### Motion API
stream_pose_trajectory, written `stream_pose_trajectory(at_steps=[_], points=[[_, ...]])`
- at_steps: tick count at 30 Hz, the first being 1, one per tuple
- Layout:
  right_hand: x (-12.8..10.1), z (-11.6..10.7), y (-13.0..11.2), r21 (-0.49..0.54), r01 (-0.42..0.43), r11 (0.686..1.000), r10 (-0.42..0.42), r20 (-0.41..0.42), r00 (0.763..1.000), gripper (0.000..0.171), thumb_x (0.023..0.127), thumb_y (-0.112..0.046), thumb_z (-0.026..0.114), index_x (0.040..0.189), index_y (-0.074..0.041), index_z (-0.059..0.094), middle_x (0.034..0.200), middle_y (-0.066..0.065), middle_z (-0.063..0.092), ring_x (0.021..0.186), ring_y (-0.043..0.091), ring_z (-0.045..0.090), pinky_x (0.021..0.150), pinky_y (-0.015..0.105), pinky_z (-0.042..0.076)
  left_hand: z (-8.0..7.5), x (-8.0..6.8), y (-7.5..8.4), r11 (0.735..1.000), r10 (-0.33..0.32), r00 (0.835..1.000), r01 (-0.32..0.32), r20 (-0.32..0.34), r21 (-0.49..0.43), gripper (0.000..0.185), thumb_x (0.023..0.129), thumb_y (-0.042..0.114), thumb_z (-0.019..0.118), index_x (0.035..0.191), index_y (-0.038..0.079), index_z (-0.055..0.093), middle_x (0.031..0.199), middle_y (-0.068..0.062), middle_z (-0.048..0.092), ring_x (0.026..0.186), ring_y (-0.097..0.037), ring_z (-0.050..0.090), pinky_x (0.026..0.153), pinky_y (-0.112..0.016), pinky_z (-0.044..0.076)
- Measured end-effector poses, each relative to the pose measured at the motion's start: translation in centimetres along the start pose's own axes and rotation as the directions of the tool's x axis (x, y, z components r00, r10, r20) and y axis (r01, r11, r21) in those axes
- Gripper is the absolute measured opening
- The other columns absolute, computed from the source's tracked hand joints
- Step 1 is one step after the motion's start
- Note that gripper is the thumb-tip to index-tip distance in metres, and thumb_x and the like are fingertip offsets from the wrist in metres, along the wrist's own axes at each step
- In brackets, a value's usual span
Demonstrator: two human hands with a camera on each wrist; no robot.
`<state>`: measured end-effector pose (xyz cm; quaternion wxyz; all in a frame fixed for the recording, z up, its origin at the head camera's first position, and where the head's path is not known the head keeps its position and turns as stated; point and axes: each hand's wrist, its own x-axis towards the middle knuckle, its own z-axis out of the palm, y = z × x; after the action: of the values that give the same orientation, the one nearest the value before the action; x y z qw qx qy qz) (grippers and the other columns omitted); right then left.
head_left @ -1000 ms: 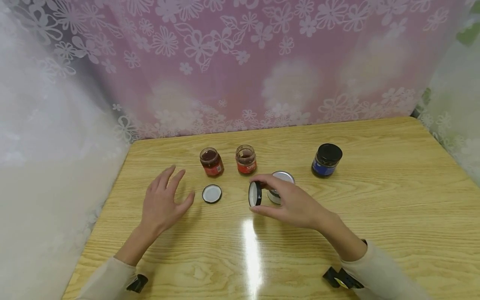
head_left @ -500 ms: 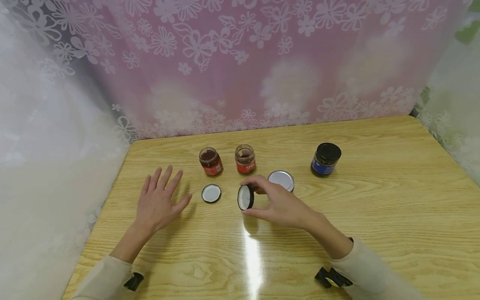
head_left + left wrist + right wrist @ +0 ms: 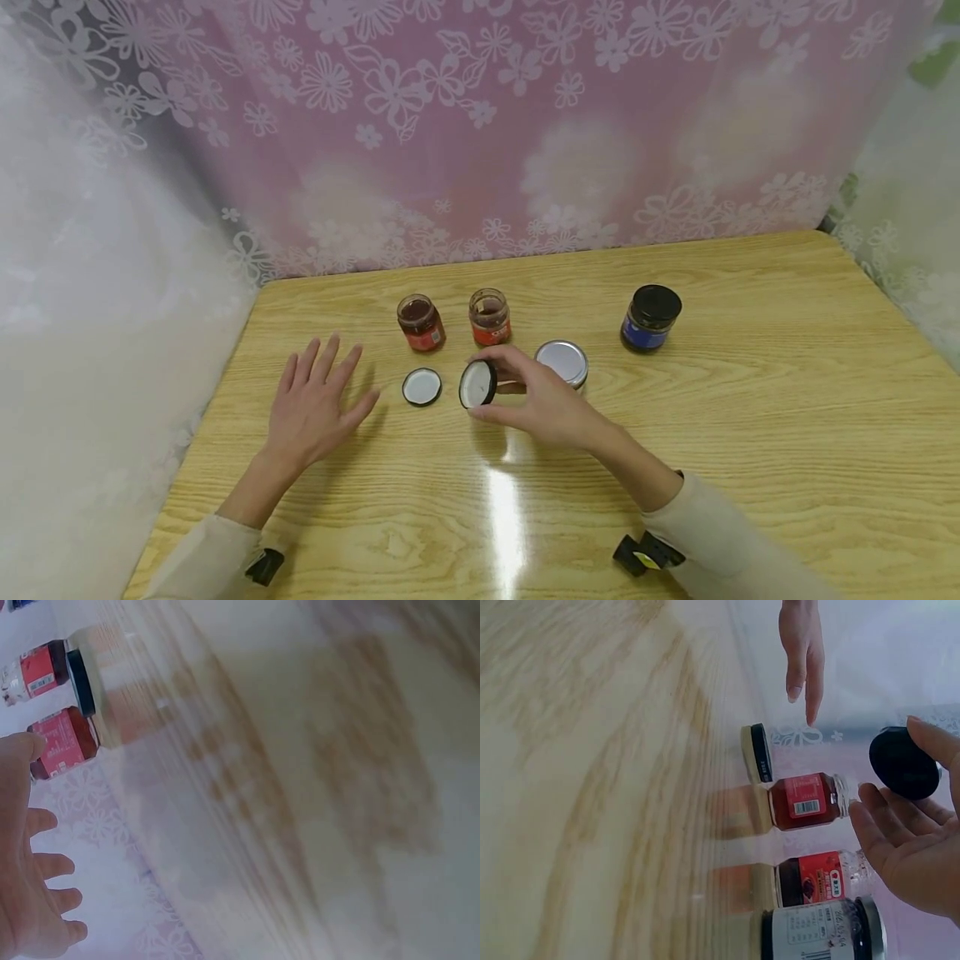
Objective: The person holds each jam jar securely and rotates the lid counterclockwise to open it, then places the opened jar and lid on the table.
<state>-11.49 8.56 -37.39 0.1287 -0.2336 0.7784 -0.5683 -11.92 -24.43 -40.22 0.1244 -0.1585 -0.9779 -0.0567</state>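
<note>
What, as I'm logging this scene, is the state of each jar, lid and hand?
Held lid: tilted on edge, off the table
Right hand: pinching the held lid by its rim
Left hand: fingers spread, holding nothing
Lower lid: lying flat, pale inside up
Left red-labelled jar: upright, open
Right red-labelled jar: upright, open
Silver-lidded jar: upright, closed
Blue-labelled jar: upright, closed

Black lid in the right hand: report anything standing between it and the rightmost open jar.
Nothing visible stands between the black lid and the rightmost open jar, apart from the right hand gripping the lid. The silver-topped jar stands to the right, the loose lid lies to the left, both off that line.
</note>
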Motion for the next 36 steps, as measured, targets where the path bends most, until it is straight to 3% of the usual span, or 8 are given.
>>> stream_pose_trajectory(at_steps=[5, 11, 17, 26, 36], points=[[0.5, 0.5, 0.4, 0.123, -0.026, 0.992, 0.028, -0.014, 1.0, 0.059, 0.08, -0.025, 0.079, 0.13, -0.016, 0.048, 0.124, 0.001, 0.055, 0.115, 0.018, 0.054, 0.097, 0.041, 0.043, -0.2, 0.0, -0.3, 0.999, -0.017, 1.0, 0.018, 0.02, -0.028, 0.067, 0.092, 0.056, 0.051, 0.144, 0.014, 0.044, 0.149, -0.02, 0.032, 0.138, -0.04, 0.021, 0.11, -0.056, 0.012], [1.1, 0.9, 1.1, 0.194, -0.097, 0.976, 0.097, 0.007, 0.995, 0.059, 0.084, -0.022, 0.076, 0.132, -0.013, 0.044, 0.127, 0.005, 0.056, 0.12, 0.019, 0.052, 0.099, 0.037, 0.042, -0.5, 0.4, -0.5, 0.999, -0.023, 0.999, 0.024, 0.037, -0.035, 0.067, 0.093, 0.054, 0.051, 0.146, 0.014, 0.041, 0.15, -0.021, 0.03, 0.138, -0.04, 0.02, 0.11, -0.057, 0.013], [1.9, 1.0, 2.3, 0.169, -0.219, 0.961, 0.221, 0.007, 0.975, 0.058, 0.083, -0.029, 0.076, 0.131, -0.015, 0.045, 0.133, 0.003, 0.053, 0.128, 0.02, 0.043, 0.103, 0.041, 0.037, -0.5, 0.3, -0.6, 0.999, -0.026, 0.999, 0.027, 0.036, -0.037, 0.066, 0.093, 0.053, 0.051, 0.145, 0.013, 0.042, 0.149, -0.021, 0.032, 0.138, -0.04, 0.021, 0.109, -0.057, 0.013], [2.7, 1.5, 3.0, 0.168, -0.238, 0.957, 0.247, -0.034, 0.968, 0.058, 0.085, -0.025, 0.075, 0.132, -0.011, 0.043, 0.129, 0.006, 0.057, 0.126, 0.02, 0.045, 0.103, 0.045, 0.035, -0.1, 0.0, -0.7, 0.999, -0.035, 0.998, 0.037, 0.043, -0.04, 0.065, 0.093, 0.054, 0.051, 0.145, 0.014, 0.043, 0.148, -0.02, 0.033, 0.138, -0.04, 0.021, 0.109, -0.057, 0.013], [3.0, 1.3, 3.3, 0.132, -0.302, 0.944, 0.311, -0.053, 0.949, 0.066, 0.084, -0.029, 0.076, 0.138, -0.014, 0.043, 0.146, 0.007, 0.037, 0.135, 0.028, 0.034, 0.106, 0.045, 0.031, 0.2, -0.1, -1.1, 0.999, -0.035, 0.997, 0.037, 0.062, -0.024, 0.067, 0.093, 0.056, 0.048, 0.146, 0.015, 0.042, 0.15, -0.02, 0.03, 0.139, -0.039, 0.019, 0.11, -0.057, 0.011]])
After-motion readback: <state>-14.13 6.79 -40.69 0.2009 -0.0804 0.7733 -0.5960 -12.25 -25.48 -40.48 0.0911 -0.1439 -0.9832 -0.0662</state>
